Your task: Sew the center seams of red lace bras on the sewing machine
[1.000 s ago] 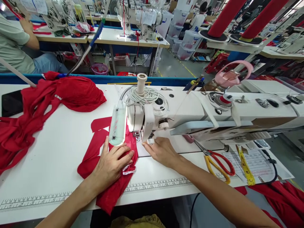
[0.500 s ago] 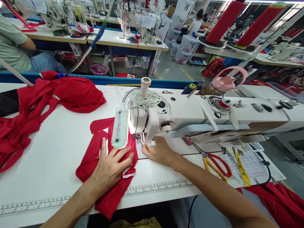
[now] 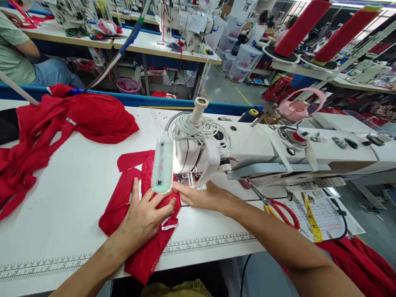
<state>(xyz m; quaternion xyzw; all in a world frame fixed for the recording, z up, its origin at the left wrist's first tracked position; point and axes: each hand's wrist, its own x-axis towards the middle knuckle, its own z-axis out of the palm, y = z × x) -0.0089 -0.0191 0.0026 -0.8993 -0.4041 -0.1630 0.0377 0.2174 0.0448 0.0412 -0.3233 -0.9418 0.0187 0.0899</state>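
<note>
My left hand (image 3: 147,216) lies flat with spread fingers on a red fabric piece (image 3: 119,202), beside the needle area of a white sewing machine (image 3: 250,144). A small white strip (image 3: 169,224) shows at the fabric's edge near those fingertips. My right hand (image 3: 202,196) reaches in low under the machine head. Its fingers are stretched out to the left, and the tips touch the fabric's right edge just in front of the presser foot (image 3: 182,176). A pale green lamp strip (image 3: 162,165) hangs over the cloth and hides part of it.
Red garments (image 3: 99,117) are heaped at the left. Scissors (image 3: 283,212), a yellow tape measure (image 3: 312,218) and a paper sheet (image 3: 332,220) lie right of my forearm. A printed ruler (image 3: 210,241) runs along the table's front. A seated person (image 3: 18,53) is across the aisle.
My right hand has moved left from beside the presser foot, and its fingertips have come onto the fabric's edge. My left hand stays on the fabric. The view has shifted slightly.
</note>
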